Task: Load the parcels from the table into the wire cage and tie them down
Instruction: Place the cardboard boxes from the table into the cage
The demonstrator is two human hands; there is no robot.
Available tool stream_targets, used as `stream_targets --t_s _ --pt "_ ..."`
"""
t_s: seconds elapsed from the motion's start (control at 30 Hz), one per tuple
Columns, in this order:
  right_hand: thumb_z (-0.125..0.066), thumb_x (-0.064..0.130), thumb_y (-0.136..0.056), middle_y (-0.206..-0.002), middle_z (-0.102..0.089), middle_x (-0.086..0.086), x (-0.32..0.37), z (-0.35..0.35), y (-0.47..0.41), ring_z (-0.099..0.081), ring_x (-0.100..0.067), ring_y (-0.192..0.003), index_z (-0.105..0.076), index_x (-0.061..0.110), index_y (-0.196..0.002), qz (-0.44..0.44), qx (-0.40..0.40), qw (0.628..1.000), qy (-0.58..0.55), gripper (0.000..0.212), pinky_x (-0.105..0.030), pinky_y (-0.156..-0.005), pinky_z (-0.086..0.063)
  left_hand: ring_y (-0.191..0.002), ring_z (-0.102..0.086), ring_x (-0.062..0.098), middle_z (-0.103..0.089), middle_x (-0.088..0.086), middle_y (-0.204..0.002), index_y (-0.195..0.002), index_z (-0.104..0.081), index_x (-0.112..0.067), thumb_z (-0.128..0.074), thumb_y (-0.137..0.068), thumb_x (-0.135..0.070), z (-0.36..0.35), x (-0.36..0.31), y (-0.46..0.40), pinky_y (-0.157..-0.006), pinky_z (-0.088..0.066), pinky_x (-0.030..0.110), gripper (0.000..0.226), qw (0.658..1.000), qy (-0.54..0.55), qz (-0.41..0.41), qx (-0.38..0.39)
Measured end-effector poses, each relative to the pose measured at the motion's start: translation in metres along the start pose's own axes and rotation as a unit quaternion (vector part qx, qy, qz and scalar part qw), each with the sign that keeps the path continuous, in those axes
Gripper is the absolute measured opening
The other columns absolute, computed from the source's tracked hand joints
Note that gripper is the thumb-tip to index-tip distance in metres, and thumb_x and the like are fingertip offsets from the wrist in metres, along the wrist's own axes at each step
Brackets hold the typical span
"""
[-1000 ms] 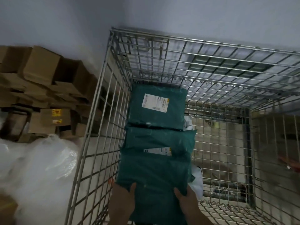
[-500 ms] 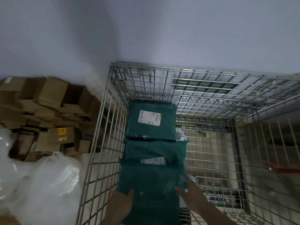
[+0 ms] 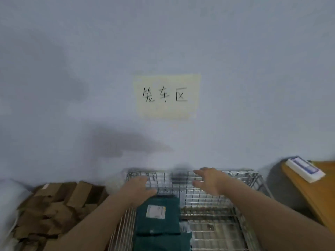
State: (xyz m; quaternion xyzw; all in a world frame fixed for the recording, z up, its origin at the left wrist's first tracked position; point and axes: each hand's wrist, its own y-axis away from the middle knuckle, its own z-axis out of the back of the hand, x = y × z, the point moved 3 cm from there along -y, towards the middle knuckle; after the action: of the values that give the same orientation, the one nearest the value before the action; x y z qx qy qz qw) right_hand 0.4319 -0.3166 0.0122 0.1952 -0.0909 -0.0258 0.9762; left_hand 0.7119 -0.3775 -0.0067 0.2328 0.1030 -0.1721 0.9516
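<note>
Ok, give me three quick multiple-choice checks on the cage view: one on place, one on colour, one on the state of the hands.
1. Where do the green parcels lie in the wire cage?
A. along its left side
B. along its right side
C. outside it

2. What colour is the paper sign on the wall?
A. red
B. pale yellow
C. black

3. What are the left hand and right hand doing?
A. both gripping a parcel
B. one holding a strap
C. both open and empty, over the cage

Answers: 1 A, the parcels sit against the left mesh wall. 2 B, the sheet is pale yellow with dark handwriting. 3 C, the fingers are spread and nothing is in either hand.
</note>
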Motion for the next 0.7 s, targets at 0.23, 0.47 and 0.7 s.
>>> stream_targets --t_s 0.23,0.47,0.7 --pt "-0.034 0.067 -0.097 -0.164 -0.025 -0.001 -0.002 0.201 0.106 -0.024 -0.023 -0.15 -0.023 0.029 -0.158 -0.017 -0.135 0.99 0.022 0.073 -0.043 -0.12 -0.024 -0.147 -0.033 0.025 -0.03 0.002 -0.164 -0.159 -0.027 -0.02 -0.042 -0.1 -0.065 0.197 -0.105 0.088 -0.118 -0.033 0.044 0.076 0.978 -0.124 -0.078 -0.147" --pt "-0.035 0.066 -0.097 -0.163 -0.029 -0.001 0.001 0.296 0.182 -0.027 -0.023 -0.149 -0.023 0.03 -0.158 -0.04 -0.221 0.974 0.035 0.072 -0.044 -0.119 -0.026 -0.144 -0.038 0.024 -0.037 0.001 -0.159 -0.156 -0.033 -0.023 -0.042 -0.098 -0.067 0.29 -0.164 0.143 -0.114 -0.036 0.042 0.074 0.956 -0.141 -0.113 -0.23" --pt "-0.036 0.068 -0.097 -0.162 -0.03 0.0 0.014 0.299 0.22 -0.027 -0.022 -0.149 -0.023 0.031 -0.158 -0.075 -0.239 0.968 0.038 0.073 -0.044 -0.119 -0.027 -0.143 -0.04 0.025 -0.039 0.001 -0.158 -0.155 -0.034 -0.024 -0.041 -0.097 -0.069 0.307 -0.18 0.153 -0.113 -0.037 0.041 0.074 0.946 -0.145 -0.15 -0.247"
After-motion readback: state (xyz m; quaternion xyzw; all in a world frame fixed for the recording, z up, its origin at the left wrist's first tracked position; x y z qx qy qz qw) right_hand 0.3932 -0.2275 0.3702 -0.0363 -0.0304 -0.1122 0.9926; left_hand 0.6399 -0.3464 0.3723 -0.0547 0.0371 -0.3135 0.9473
